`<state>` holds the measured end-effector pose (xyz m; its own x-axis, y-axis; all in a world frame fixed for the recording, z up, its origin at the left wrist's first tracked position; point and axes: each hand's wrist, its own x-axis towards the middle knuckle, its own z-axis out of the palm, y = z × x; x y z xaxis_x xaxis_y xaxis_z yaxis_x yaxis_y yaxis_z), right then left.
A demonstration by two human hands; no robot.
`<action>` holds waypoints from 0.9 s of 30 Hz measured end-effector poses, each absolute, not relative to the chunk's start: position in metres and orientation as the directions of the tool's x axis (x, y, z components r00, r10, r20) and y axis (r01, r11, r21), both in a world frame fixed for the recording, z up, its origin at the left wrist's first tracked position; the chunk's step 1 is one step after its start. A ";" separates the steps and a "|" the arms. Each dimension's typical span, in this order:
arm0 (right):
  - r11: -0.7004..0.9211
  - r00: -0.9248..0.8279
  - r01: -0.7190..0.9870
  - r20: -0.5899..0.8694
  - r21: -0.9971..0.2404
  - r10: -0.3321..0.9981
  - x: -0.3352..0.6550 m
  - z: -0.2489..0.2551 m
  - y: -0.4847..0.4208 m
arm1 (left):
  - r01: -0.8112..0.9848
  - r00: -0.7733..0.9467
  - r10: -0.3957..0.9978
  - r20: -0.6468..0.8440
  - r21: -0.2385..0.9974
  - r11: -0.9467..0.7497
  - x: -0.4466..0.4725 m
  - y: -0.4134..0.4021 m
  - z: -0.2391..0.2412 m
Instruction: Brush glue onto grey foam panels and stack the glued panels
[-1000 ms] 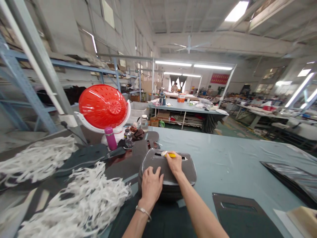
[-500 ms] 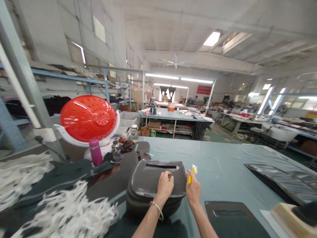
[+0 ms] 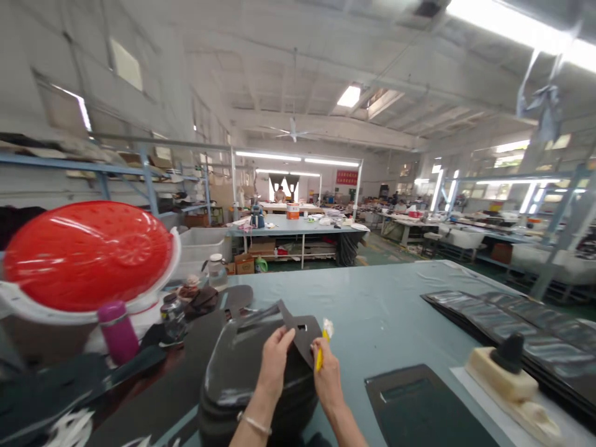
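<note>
My left hand [image 3: 274, 363] pinches the edge of a dark leather piece [image 3: 298, 332] with a slot cut in it and lifts it off a stack of similar dark pieces [image 3: 237, 379] on the blue-grey table [image 3: 386, 310]. My right hand [image 3: 328, 375] is closed round a yellow brush [image 3: 323, 347] with a whitish tip, just right of the lifted piece and touching it.
A red and white fan [image 3: 86, 261], a magenta bottle [image 3: 117, 332] and small jars stand at the left. A flat dark piece [image 3: 414, 406] lies to the right. Further right lie a foam block [image 3: 507, 379] and rows of dark pieces [image 3: 512, 320]. Other workbenches and a person stand far back.
My left hand has lifted the top dark piece off the stack. The right hand with the brush came off the slot to the piece's right side. The camera turned right.
</note>
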<state>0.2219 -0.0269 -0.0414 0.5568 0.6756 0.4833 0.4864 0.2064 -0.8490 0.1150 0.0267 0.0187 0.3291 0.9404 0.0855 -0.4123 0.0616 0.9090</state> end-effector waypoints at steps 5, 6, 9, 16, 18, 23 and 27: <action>0.271 0.518 0.255 0.368 -0.928 0.772 0.241 -0.024 -0.039 | -0.505 0.574 0.812 0.108 0.827 0.247 0.106 -0.032 0.085; 0.281 0.523 0.142 0.313 -0.949 0.793 0.248 -0.020 -0.042 | -0.500 0.615 0.782 0.101 0.817 0.288 0.108 -0.045 0.093; 0.310 0.541 -0.207 0.155 -0.928 0.826 0.274 -0.015 -0.058 | -0.489 0.680 0.732 0.055 0.778 0.395 0.125 -0.080 0.105; 0.405 0.720 -0.376 0.012 -0.834 0.694 0.379 -0.050 -0.122 | -0.588 0.614 0.787 -0.069 0.624 0.514 0.192 -0.123 0.072; 0.413 0.774 -0.351 -0.012 -0.840 0.633 0.418 -0.064 -0.147 | -0.596 0.588 0.796 -0.142 0.588 0.546 0.209 -0.128 0.055; 0.218 0.701 -0.321 -0.077 -0.922 0.709 0.498 -0.094 -0.212 | -0.539 0.554 0.748 -0.365 0.527 0.657 0.242 -0.146 0.014; 0.061 0.689 0.017 0.057 -0.998 0.723 0.535 -0.122 -0.253 | -0.469 0.542 0.693 -0.476 0.513 0.719 0.265 -0.162 -0.025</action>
